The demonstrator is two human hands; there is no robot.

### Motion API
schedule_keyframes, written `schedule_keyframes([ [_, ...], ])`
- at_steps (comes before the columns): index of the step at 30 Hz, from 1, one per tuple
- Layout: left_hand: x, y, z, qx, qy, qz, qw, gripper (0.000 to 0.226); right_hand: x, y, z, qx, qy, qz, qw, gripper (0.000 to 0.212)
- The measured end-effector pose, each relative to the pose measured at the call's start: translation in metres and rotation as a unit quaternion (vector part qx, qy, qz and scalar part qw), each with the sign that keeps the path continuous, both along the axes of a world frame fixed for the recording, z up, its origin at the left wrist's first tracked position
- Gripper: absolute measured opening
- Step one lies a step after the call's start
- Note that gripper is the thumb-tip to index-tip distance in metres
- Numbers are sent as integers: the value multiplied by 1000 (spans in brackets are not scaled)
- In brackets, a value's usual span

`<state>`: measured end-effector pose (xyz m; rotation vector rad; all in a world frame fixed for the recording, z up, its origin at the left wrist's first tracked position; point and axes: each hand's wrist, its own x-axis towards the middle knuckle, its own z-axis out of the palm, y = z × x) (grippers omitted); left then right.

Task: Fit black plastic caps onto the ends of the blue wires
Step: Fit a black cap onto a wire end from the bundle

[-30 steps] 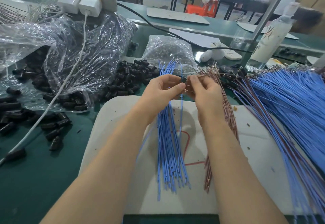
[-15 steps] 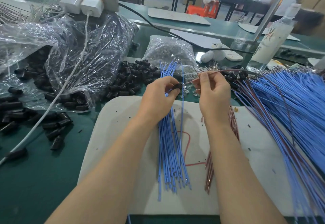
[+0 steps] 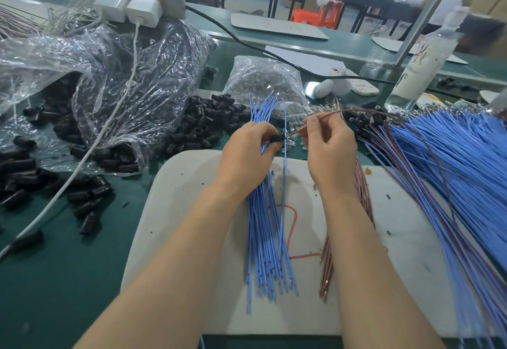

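Both bare forearms rise from the lower edge and angle inward, so the two hands meet above the far edge of the white mat (image 3: 178,211) that lies on the green tabletop (image 3: 68,266). The left hand (image 3: 244,154) shows its back to the camera, wrist straight and fingers curled. Its grip is pressed together on a single black cap (image 3: 275,138), pinched between thumb and forefinger with the cap's open end facing right. The right hand (image 3: 330,154) sits just beside it, knuckles up and the lower fingers folded into the palm. Its grip pinches a reddish-brown wire (image 3: 343,112) between thumb and forefinger, close to the wire's end. That wire arches up and away to the right, and its bare metal tip reaches the mouth of the cap; whether it has entered cannot be told. Beneath the left hand a bundle of blue wires (image 3: 263,239) lies lengthwise on the mat, uncapped ends toward the camera. A smaller bundle of brown wires (image 3: 326,274) lies under the right forearm. A broad fan of blue wires (image 3: 461,162) spreads across the right side. Loose black caps (image 3: 211,118) are heaped just beyond the mat, beside a crumpled clear bag (image 3: 153,79).
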<state>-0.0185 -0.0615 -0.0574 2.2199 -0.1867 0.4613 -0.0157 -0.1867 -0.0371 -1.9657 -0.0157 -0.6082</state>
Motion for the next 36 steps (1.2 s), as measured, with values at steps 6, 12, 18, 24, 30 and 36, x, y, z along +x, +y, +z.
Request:
schedule_keyframes([
  [6, -3, -2, 3, 7, -6, -12, 1000, 11, -1, 1, 0, -25, 6, 6, 1000, 14],
  [12, -4, -1, 3, 11, -29, -12, 999, 12, 2, -2, -1, -33, 39, 18, 999, 16],
  [18, -3, -2, 1, 6, -24, -13, 1000, 11, 2, -1, -1, 16, 63, 43, 997, 19],
  [24, -2, -2, 1, 6, -23, -12, 1000, 12, 3, 0, -3, -26, 75, 32, 996, 12],
  [30, -2, -2, 1, 21, -38, -5, 999, 11, 4, -3, -3, -52, 91, 36, 994, 16],
  [36, -2, -3, 0, 2, -4, -13, 1000, 12, 6, -2, -5, 8, 95, 52, 994, 12],
])
